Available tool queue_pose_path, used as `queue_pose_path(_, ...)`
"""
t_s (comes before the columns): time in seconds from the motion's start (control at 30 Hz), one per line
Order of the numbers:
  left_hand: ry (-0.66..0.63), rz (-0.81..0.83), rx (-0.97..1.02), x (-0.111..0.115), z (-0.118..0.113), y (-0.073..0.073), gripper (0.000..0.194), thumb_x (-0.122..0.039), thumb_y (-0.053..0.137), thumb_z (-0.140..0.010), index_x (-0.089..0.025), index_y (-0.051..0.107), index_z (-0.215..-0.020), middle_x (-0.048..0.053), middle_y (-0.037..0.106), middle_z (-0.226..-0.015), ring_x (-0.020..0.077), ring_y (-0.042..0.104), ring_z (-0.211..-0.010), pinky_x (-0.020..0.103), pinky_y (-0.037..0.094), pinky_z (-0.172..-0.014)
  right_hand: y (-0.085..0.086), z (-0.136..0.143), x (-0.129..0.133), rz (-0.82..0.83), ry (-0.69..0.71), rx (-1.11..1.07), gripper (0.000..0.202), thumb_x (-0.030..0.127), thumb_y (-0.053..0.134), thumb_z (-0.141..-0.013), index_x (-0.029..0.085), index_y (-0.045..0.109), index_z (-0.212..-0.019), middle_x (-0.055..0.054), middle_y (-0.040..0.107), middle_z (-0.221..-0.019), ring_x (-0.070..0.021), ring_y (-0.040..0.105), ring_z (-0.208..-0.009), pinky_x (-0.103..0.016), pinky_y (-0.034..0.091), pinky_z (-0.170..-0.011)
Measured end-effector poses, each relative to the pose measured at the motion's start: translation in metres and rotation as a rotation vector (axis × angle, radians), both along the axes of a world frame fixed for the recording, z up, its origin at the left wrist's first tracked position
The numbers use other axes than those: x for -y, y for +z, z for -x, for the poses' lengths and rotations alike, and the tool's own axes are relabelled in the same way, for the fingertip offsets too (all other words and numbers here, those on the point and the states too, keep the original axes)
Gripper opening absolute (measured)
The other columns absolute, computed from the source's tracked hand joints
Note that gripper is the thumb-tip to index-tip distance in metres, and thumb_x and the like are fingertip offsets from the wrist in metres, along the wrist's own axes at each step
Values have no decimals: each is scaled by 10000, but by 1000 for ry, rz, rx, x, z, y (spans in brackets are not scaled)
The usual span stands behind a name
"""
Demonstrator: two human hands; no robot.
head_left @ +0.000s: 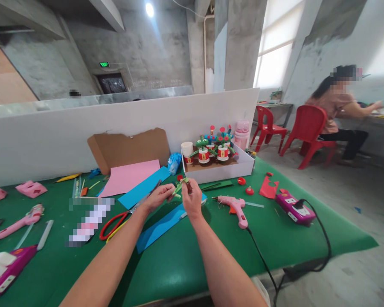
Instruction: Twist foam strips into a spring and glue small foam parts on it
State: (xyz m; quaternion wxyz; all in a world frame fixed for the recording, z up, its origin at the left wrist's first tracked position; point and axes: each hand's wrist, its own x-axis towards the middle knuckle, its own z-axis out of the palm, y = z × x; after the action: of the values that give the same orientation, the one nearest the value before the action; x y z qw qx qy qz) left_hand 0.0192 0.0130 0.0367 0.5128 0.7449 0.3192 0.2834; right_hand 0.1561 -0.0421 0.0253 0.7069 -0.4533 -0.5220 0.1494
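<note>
Both hands are raised over the middle of the green table, close together. A light green paper strip [180, 186] is pinched between them. My left hand [161, 197] is closed on its left end, and my right hand [192, 197] grips the other end from above. Scissors with red and yellow handles [115, 226] lie beside my left wrist. Below the hands a blue paper strip [161, 227] rests on the table. Dark green strips [222, 185] lie just right of my right hand.
A white box [219, 170] of paper-cup figures stands behind the hands. To the right are a pink glue gun [238, 207], red pieces and a purple power strip [295, 209] with a black cable. Pink paper [131, 175] lies back left. A person sits far right.
</note>
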Motion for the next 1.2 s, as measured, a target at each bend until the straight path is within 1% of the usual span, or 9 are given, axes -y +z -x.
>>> queue_pose_path(0.2,34,-67,-52,4,-3,4,430,-553,512,-807,-174,524,-603,-5,458,-616,131,379,-618,256,313,-573,-2,-1,-5,81,27,-186,212,393,508,-851,211,501,-743,59,464,-584,-101,434,-524,-221,378,-515)
queue_pose_path(0.3,36,-111,-59,9,-7,7,408,-530,560,-783,-169,559,-594,7,497,-636,142,409,-648,257,336,-597,-4,-4,-9,114,54,-285,251,433,526,-828,218,475,-708,65,438,-558,-103,431,-513,-222,375,-492)
queue_pose_path(0.43,64,-52,-48,15,-13,9,417,-526,574,-776,-161,577,-576,20,546,-609,140,449,-623,248,361,-585,-6,-6,-12,138,77,-396,288,462,564,-791,220,458,-674,75,417,-532,-91,405,-465,-223,363,-452)
queue_pose_path(0.5,90,1,-14,17,-15,9,409,-531,588,-762,-162,573,-586,16,545,-592,129,446,-582,244,358,-554,-5,-6,-13,157,130,-446,306,488,573,-778,217,470,-680,77,419,-519,-85,395,-438,-218,353,-424)
queue_pose_path(0.6,120,84,68,18,-18,11,409,-548,610,-733,-162,566,-607,8,529,-587,113,436,-541,238,345,-511,-5,-3,-13,205,276,-471,330,531,576,-765,205,532,-744,66,465,-518,-86,418,-427,-212,353,-399)
queue_pose_path(0.73,71,162,114,18,-19,13,438,-576,651,-688,-155,561,-606,8,527,-602,104,442,-536,233,343,-489,-5,1,-14,217,393,-456,332,518,632,-723,200,544,-694,63,488,-492,-79,430,-412,-208,359,-398)
queue_pose_path(0.83,55,174,86,19,-19,14,461,-605,653,-678,-156,564,-628,4,524,-580,102,442,-515,234,336,-475,-6,2,-15,205,383,-456,328,495,648,-713,197,532,-638,69,477,-459,-72,421,-395,-202,354,-395)
queue_pose_path(1.03,138,65,-41,21,-20,14,499,-658,596,-697,-168,543,-618,-22,466,-475,96,402,-441,237,307,-445,-9,3,-15,300,312,-387,323,482,698,-654,178,616,-723,50,554,-521,-82,454,-421,-200,364,-376)
queue_pose_path(1.2,252,-81,-107,21,-18,14,524,-686,605,-654,-177,516,-570,-32,450,-459,92,385,-448,228,299,-453,-16,3,-21,325,292,-488,298,478,658,-688,192,577,-712,79,483,-451,-85,436,-380,-220,403,-401)
